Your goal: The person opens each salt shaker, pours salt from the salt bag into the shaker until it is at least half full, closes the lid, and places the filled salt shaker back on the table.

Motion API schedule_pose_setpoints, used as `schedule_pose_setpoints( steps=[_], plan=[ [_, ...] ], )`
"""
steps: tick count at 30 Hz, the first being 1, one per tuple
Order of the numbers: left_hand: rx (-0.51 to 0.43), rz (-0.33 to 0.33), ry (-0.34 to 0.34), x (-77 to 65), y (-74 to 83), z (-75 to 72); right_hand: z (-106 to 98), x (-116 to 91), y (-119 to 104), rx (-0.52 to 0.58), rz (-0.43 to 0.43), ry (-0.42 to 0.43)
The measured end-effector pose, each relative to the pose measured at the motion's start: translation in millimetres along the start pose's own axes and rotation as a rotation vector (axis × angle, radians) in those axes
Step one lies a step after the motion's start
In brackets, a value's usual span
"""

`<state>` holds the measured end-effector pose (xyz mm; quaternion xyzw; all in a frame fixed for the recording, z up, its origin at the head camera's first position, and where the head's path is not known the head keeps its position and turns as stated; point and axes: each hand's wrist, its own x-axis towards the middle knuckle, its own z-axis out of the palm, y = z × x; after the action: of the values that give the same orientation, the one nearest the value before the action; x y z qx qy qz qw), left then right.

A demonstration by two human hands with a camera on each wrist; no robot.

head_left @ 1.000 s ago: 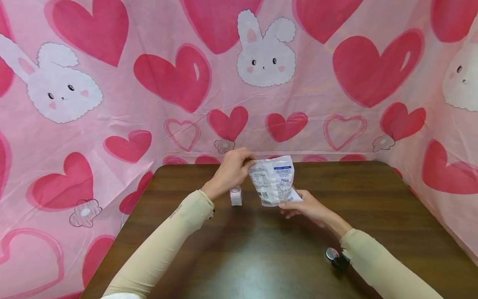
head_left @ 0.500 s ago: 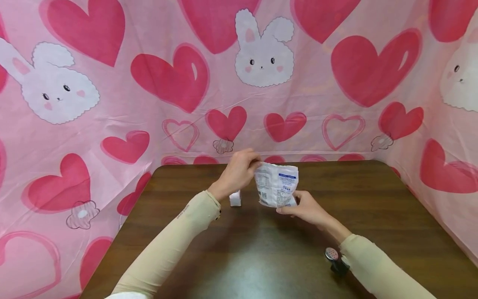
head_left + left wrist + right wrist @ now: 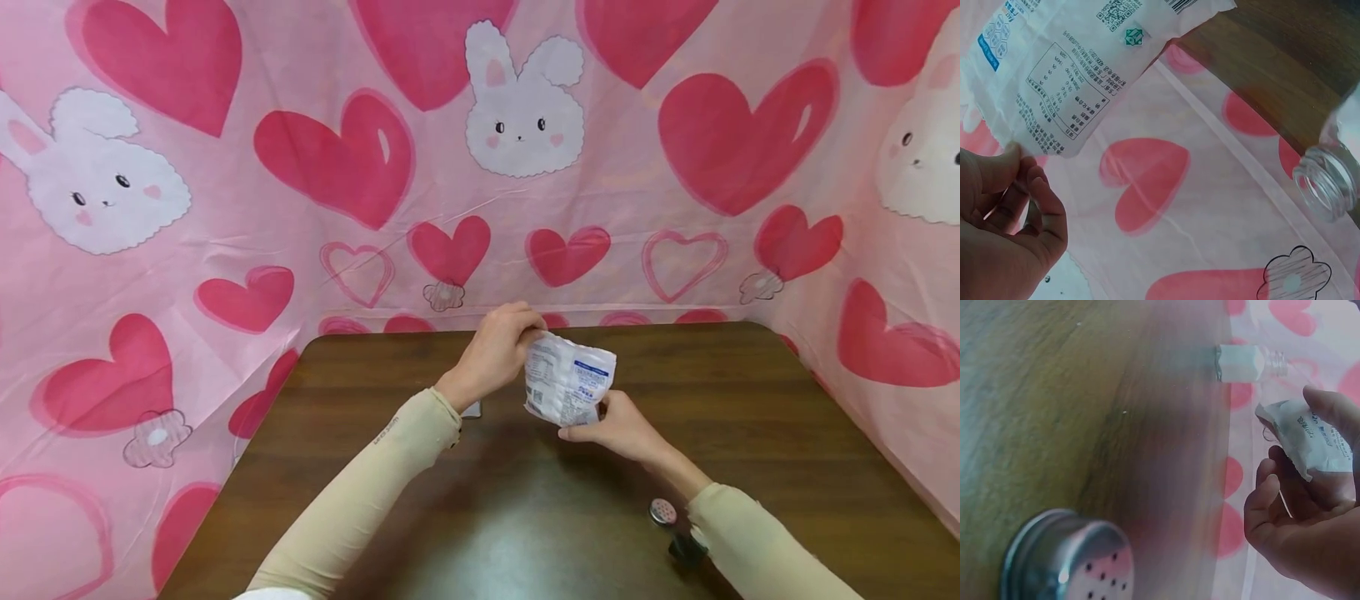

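A white printed plastic packet is held up between both hands above the table. My left hand pinches its upper left corner with thumb and fingertips; the left wrist view shows this pinch at the packet's edge. My right hand grips the lower right part, with the thumb on the near side. A clear glass bottle with white contents and an uncapped threaded neck stands behind my left wrist, mostly hidden in the head view. Near my right forearm lies a silver perforated shaker lid.
The brown wooden table ends at the back and sides against a pink cloth with hearts and rabbits. A black object sits beside my right sleeve. Tiny white specks dot the wood in the right wrist view.
Both hands have carried the packet a little to the right and down, and it leans more. My left wrist now covers most of the bottle. The shaker lid stays where it was.
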<state>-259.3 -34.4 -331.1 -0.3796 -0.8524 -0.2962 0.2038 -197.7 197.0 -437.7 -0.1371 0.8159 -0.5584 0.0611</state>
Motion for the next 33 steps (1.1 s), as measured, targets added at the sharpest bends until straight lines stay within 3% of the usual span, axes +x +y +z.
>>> schedule_pose_setpoints(
  steps=[12, 19, 27, 33],
  plan=[
    [-0.041, 0.055, -0.019, 2.7, 2.4, 12.3, -10.5, -14.2, -0.4, -0.04, -0.031, -0.084],
    [-0.059, 0.103, -0.036, 2.4, 1.4, 20.5, -12.2, -25.3, -7.1, -0.161, -0.014, 0.037],
    [-0.044, 0.107, -0.084, 3.2, 0.2, 24.1, -10.7, -32.6, -29.3, -0.391, -0.164, 0.221],
    [-0.047, 0.109, -0.132, 5.5, 0.7, 28.6, -13.8, -27.6, -46.1, -0.422, -0.204, 0.27]
  ],
)
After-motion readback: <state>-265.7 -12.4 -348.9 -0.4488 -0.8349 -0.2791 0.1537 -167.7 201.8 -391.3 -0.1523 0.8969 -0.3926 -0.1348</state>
